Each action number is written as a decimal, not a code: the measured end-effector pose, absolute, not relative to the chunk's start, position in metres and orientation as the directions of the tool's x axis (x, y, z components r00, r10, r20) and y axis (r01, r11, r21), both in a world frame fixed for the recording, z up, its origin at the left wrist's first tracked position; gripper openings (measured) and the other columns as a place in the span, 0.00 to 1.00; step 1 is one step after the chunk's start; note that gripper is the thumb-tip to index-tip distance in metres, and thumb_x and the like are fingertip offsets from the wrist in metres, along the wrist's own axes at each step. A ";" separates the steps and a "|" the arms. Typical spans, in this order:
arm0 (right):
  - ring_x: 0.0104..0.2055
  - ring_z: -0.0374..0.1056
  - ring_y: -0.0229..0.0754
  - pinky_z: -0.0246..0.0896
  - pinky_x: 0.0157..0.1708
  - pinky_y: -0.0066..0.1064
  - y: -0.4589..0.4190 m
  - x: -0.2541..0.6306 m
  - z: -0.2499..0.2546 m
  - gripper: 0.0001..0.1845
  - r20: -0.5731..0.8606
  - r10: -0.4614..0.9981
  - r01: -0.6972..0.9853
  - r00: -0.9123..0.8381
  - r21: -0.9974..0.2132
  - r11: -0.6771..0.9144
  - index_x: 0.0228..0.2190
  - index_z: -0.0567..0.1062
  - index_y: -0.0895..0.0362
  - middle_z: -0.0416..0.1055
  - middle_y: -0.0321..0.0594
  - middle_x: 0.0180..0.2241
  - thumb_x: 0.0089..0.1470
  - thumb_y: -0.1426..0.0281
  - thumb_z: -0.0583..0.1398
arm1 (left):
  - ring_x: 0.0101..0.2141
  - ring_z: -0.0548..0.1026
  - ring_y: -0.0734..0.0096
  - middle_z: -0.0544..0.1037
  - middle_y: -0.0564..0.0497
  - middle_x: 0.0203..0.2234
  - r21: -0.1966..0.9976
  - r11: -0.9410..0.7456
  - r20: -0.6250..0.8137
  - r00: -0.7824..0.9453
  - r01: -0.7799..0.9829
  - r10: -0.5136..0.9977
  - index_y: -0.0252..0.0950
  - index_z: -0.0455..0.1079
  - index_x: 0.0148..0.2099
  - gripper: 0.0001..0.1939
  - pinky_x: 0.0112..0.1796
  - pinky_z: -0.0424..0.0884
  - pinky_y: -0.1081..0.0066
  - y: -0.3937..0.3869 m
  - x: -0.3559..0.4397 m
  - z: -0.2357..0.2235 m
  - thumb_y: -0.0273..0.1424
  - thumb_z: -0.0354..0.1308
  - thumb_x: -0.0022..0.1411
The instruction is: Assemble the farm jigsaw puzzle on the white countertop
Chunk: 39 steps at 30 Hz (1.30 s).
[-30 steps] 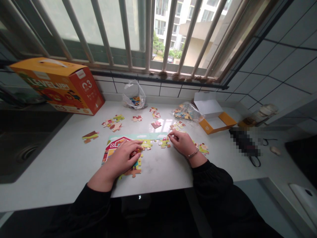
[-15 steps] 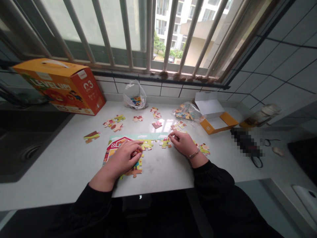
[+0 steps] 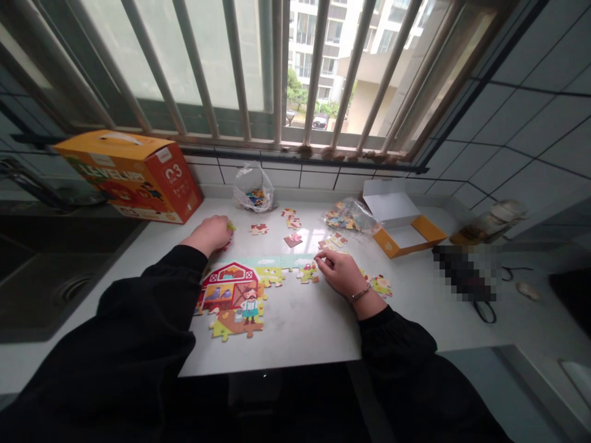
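Observation:
My left hand (image 3: 210,234) has its fingers bent down over loose jigsaw pieces at the back left. A bit of a green jigsaw piece (image 3: 231,226) shows beside the fingertips. The fingers themselves are mostly hidden, so their grip cannot be made out. In front of that hand lies a partly joined jigsaw puzzle (image 3: 231,295), with a red barn and a farmer in turquoise. A strip of sky and grass runs right from it to a piece with a red tractor (image 3: 307,274). My right hand (image 3: 340,272) rests beside this piece, fingers curled in and nothing visible in them.
Loose jigsaw pieces (image 3: 259,229) lie behind the puzzle. Two plastic bags of pieces, one upright (image 3: 253,187) and one flat (image 3: 349,215), stand farther back. An orange box (image 3: 129,178) is beside the sink (image 3: 60,277); an opened box (image 3: 409,237) is at right.
My left hand has left the barn part of the puzzle and moved up and left onto the loose pieces, uncovering the farmer. My right hand stays almost where it was.

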State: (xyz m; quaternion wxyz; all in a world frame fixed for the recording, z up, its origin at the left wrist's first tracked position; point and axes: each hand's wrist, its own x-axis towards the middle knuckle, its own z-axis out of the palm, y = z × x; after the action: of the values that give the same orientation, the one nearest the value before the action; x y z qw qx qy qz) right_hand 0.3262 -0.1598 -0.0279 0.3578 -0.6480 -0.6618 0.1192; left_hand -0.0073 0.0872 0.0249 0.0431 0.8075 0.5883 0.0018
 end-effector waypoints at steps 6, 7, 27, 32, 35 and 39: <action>0.25 0.65 0.38 0.56 0.33 0.31 -0.158 0.326 -0.025 0.09 0.321 0.943 0.765 0.094 -0.630 0.138 0.38 0.83 0.54 0.69 0.30 0.22 0.67 0.66 0.62 | 0.52 0.80 0.36 0.82 0.27 0.52 0.030 -0.274 -0.118 0.275 0.961 0.954 0.29 0.78 0.58 0.28 0.53 0.73 0.54 0.120 -0.008 0.017 0.41 0.65 0.60; 0.25 0.65 0.38 0.57 0.33 0.31 -0.158 0.326 -0.025 0.09 0.321 0.942 0.765 0.093 -0.629 0.138 0.39 0.83 0.54 0.69 0.30 0.22 0.67 0.66 0.62 | 0.51 0.80 0.36 0.83 0.28 0.50 0.026 -0.275 -0.133 0.276 0.961 0.952 0.30 0.79 0.55 0.27 0.52 0.74 0.54 0.124 -0.007 0.017 0.42 0.66 0.59; 0.25 0.65 0.37 0.56 0.33 0.30 -0.158 0.326 -0.022 0.08 0.326 0.940 0.749 0.099 -0.646 0.145 0.39 0.83 0.53 0.69 0.30 0.21 0.68 0.66 0.63 | 0.29 0.81 0.55 0.85 0.37 0.39 0.206 -0.088 -0.233 0.136 0.975 0.963 0.30 0.80 0.53 0.35 0.36 0.74 0.61 0.120 -0.024 0.038 0.56 0.69 0.59; 0.24 0.64 0.37 0.55 0.33 0.30 -0.158 0.326 -0.021 0.08 0.328 0.939 0.746 0.103 -0.650 0.146 0.38 0.83 0.54 0.68 0.29 0.21 0.68 0.67 0.63 | 0.23 0.76 0.64 0.80 0.47 0.27 0.234 -0.045 -0.252 0.105 0.971 0.962 0.28 0.80 0.47 0.30 0.33 0.71 0.65 0.109 -0.020 0.038 0.55 0.62 0.70; 0.24 0.63 0.36 0.55 0.32 0.30 -0.158 0.326 -0.021 0.08 0.327 0.939 0.744 0.103 -0.652 0.146 0.39 0.83 0.54 0.68 0.29 0.21 0.68 0.67 0.63 | 0.21 0.72 0.69 0.74 0.55 0.19 0.238 -0.049 -0.264 0.113 0.970 0.958 0.28 0.80 0.46 0.26 0.32 0.67 0.68 0.106 -0.020 0.040 0.51 0.66 0.71; 0.24 0.64 0.36 0.55 0.32 0.29 -0.157 0.327 -0.023 0.08 0.340 0.935 0.735 0.102 -0.659 0.159 0.39 0.83 0.54 0.67 0.29 0.21 0.68 0.67 0.63 | 0.20 0.68 0.69 0.70 0.60 0.15 0.234 -0.101 -0.212 0.152 0.967 0.965 0.28 0.80 0.47 0.22 0.31 0.64 0.69 0.108 -0.019 0.043 0.46 0.72 0.67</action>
State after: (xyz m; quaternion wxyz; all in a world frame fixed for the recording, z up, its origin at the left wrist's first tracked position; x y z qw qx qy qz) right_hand 0.3272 -0.1574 -0.0226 0.3840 -0.6352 -0.6574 0.1301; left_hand -0.0190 0.1084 0.0426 0.1597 0.7419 0.6512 -0.0024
